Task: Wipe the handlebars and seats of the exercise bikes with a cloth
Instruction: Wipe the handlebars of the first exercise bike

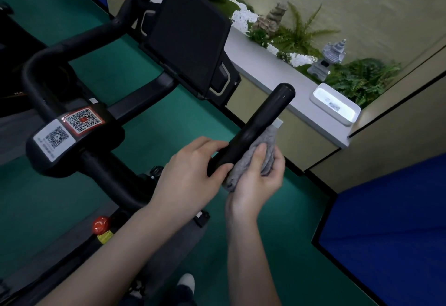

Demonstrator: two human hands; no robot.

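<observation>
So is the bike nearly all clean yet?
Not nearly. Nothing shows as finished. Right now the left hand grips the black round handlebar end while the right hand presses the grey folded cloth against it. The far curved black handlebar isn't being touched, and the seat is out of view.
</observation>
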